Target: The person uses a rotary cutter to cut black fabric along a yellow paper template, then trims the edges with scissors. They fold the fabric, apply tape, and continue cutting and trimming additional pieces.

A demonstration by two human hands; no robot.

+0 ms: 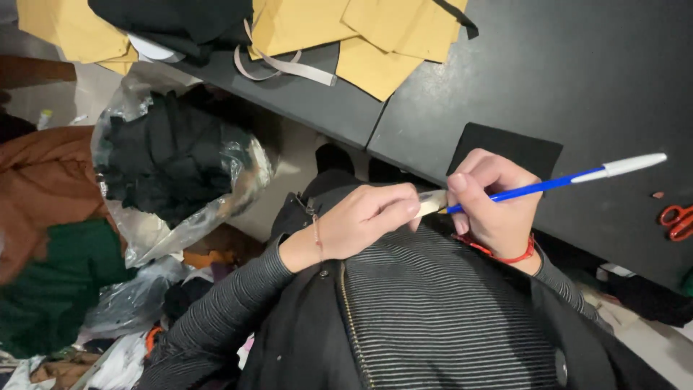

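A dark table (577, 65) crosses the upper frame, yellow fabric pieces (375, 36) at top centre, red scissors (676, 222) at the right edge. At centre, the right hand (498, 206) clamps a blue pen (556, 182), long axis rising rightward, tip meeting a small pale tag (432, 203) pinched in the left hand (361, 220). No labels or signs are legible.

Single view, head-worn camera. Looks steeply down over the wearer's striped torso, close to both hands at frame centre. Dark tabletop (577, 87) fills the 12 to 3 o'clock sector; floor with a plastic bag of black cloth (173, 166) occupies 9 o'clock. No second view, so no shared scene.
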